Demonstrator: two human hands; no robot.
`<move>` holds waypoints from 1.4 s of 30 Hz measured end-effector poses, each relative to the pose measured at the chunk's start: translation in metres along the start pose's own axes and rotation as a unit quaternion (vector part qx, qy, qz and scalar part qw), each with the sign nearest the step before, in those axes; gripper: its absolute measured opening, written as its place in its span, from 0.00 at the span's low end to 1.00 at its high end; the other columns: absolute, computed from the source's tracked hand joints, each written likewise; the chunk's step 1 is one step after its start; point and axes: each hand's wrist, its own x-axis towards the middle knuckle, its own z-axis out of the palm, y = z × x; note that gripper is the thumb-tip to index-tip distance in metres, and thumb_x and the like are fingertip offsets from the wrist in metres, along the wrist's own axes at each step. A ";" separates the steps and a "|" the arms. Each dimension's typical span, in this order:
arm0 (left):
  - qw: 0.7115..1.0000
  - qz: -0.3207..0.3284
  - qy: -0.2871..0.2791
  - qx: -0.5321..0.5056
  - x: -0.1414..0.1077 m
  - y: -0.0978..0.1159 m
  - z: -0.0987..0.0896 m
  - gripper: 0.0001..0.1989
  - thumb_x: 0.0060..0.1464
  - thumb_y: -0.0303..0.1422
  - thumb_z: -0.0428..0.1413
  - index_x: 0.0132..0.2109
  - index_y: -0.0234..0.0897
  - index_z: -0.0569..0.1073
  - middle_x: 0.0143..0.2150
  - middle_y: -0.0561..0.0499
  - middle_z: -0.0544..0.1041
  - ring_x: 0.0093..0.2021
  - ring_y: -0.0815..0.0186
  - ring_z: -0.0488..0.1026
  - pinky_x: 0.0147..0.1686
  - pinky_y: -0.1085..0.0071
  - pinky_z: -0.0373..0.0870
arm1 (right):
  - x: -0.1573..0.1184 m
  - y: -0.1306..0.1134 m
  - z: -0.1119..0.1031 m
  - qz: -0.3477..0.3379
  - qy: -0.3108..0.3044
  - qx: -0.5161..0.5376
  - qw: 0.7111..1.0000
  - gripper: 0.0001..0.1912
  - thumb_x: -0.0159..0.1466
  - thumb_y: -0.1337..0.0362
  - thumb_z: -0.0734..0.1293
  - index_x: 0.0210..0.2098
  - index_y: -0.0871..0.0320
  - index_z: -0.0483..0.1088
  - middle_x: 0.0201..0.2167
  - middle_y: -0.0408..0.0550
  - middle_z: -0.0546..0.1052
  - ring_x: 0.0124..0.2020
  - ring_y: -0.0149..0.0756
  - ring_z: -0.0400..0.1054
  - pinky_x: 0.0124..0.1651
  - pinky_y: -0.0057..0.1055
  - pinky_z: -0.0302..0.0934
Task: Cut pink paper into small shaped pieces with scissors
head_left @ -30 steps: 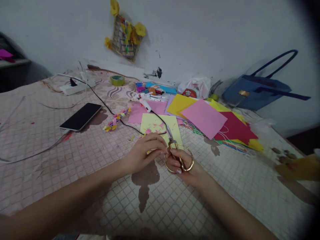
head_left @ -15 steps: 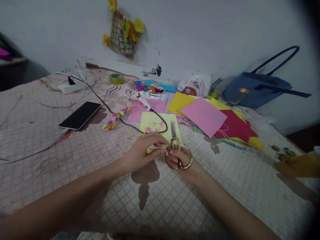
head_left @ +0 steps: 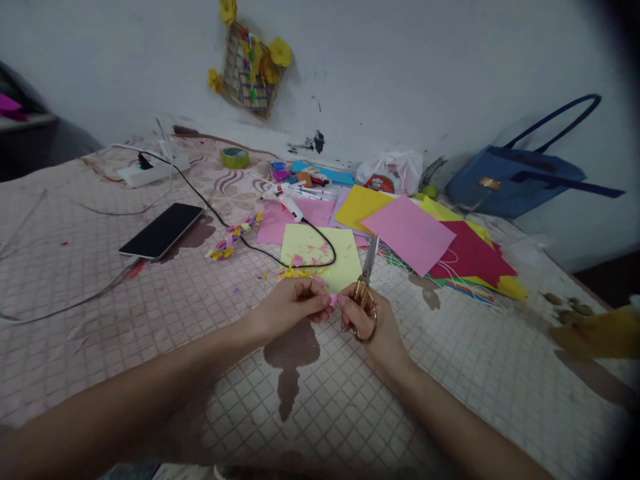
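Between the fingertips of my left hand is a small piece of pink paper. My right hand has gold-handled scissors hooked on its fingers, blades pointing up and away. Its thumb and forefinger tips meet the right side of the pink piece. Just beyond both hands lies a pale yellow sheet, scattered with pink and yellow paper scraps. A fringed strip of coloured paper rests to the left of that sheet.
A white glue gun lies on pink paper, its black cord crossing the yellow sheet. Coloured sheets are piled at right, near a blue bag. A phone, power strip and green tape roll sit at left.
My right hand has turned and shifted slightly right, tilting the scissors rightward. My left fingers have closed in around the pink piece, which now shows between both hands.
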 end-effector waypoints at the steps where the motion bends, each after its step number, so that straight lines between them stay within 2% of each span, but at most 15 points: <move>1: 1.000 0.004 -0.001 0.001 0.000 0.001 -0.001 0.09 0.48 0.35 0.54 0.29 0.32 0.68 0.25 0.52 0.70 0.25 0.73 0.65 0.27 0.75 0.62 | 0.000 0.000 0.000 0.005 -0.008 0.006 1.000 0.11 0.58 0.58 0.61 0.25 0.60 0.63 0.14 0.38 0.63 0.16 0.25 0.56 0.19 0.23 0.52; 8: 0.999 0.025 0.023 0.009 0.002 0.010 -0.014 0.10 0.48 0.36 0.54 0.30 0.31 0.67 0.28 0.49 0.72 0.28 0.72 0.68 0.31 0.73 0.65 | -0.001 -0.004 0.000 0.065 -0.086 0.058 0.992 0.21 0.61 0.49 0.53 0.27 0.61 0.64 0.13 0.37 0.58 0.13 0.25 0.52 0.17 0.23 0.49; 11: 0.999 0.037 0.039 -0.009 0.003 0.014 -0.019 0.11 0.48 0.36 0.55 0.31 0.31 0.66 0.30 0.48 0.73 0.31 0.70 0.70 0.34 0.72 0.66 | -0.003 -0.003 0.000 0.081 -0.125 0.026 0.988 0.22 0.59 0.48 0.55 0.25 0.61 0.64 0.12 0.36 0.57 0.13 0.24 0.52 0.17 0.23 0.48; 14: 0.997 0.047 0.046 -0.027 0.003 0.016 -0.020 0.10 0.48 0.36 0.55 0.31 0.31 0.66 0.31 0.48 0.73 0.32 0.70 0.71 0.34 0.72 0.67 | -0.005 -0.003 0.002 0.069 -0.143 -0.018 0.987 0.21 0.59 0.49 0.56 0.24 0.61 0.64 0.12 0.36 0.56 0.13 0.24 0.51 0.16 0.22 0.47; 27: 0.996 0.048 0.055 -0.048 0.003 0.021 -0.020 0.08 0.49 0.32 0.54 0.30 0.31 0.64 0.29 0.49 0.73 0.30 0.72 0.71 0.35 0.71 0.68 | -0.004 -0.002 0.000 0.064 -0.151 -0.052 0.985 0.20 0.57 0.50 0.59 0.22 0.60 0.63 0.13 0.37 0.58 0.14 0.24 0.51 0.16 0.23 0.46; 42: 0.994 0.048 0.073 -0.063 0.003 0.017 -0.017 0.08 0.48 0.31 0.55 0.31 0.31 0.64 0.29 0.50 0.73 0.30 0.71 0.71 0.35 0.71 0.68 | -0.004 0.000 0.001 0.044 -0.154 -0.103 0.982 0.22 0.59 0.49 0.55 0.21 0.60 0.61 0.13 0.37 0.57 0.14 0.24 0.51 0.17 0.23 0.47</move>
